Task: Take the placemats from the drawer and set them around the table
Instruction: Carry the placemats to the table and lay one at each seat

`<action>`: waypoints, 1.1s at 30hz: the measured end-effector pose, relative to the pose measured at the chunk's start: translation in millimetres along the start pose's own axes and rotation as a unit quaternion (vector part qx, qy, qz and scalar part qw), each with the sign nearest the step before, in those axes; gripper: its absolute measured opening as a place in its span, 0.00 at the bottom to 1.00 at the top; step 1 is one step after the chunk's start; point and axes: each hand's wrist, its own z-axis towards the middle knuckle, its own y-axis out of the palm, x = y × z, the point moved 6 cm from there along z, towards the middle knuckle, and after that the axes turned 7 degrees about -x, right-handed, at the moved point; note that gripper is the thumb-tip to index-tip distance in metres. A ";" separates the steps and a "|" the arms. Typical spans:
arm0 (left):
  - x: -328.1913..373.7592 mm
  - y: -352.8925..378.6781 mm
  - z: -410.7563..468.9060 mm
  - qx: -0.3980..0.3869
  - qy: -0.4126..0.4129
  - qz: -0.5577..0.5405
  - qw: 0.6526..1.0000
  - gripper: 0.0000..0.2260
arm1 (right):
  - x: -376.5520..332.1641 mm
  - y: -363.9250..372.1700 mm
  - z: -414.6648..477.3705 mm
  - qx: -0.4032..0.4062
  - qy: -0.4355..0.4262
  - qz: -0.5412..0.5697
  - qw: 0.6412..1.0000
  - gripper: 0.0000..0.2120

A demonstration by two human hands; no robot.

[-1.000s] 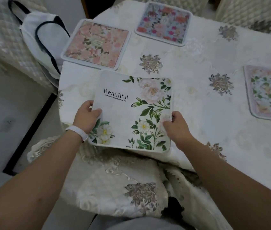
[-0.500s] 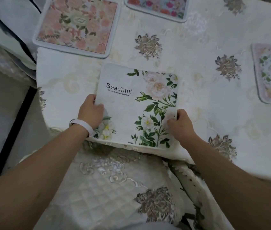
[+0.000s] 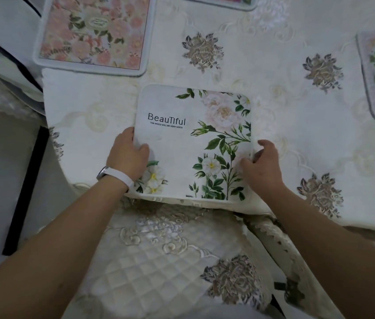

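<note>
The white placemat (image 3: 193, 143) lies at the table's (image 3: 297, 134) near edge. The left hand (image 3: 128, 155) grips its left side and the right hand (image 3: 262, 166) pinches its right.

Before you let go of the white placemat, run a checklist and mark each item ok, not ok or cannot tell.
1. The white placemat lies on the tablecloth: ok.
2. Its near edge is inside the table rim: cannot tell; it sits right at the rim.
3. Gap to the pink placemat: ok, they do not touch.
4. The printed word reads upright toward the person: ok.
5. The left hand and right hand grip opposite side edges: ok.
6. Corners under the hands lie flat: cannot tell, hidden.
</note>
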 end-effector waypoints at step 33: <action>49.3 43.0 96.3 -0.022 0.161 0.314 0.936 0.37 | -63.0 35.1 104.4 -0.013 -0.211 -0.361 0.908 0.36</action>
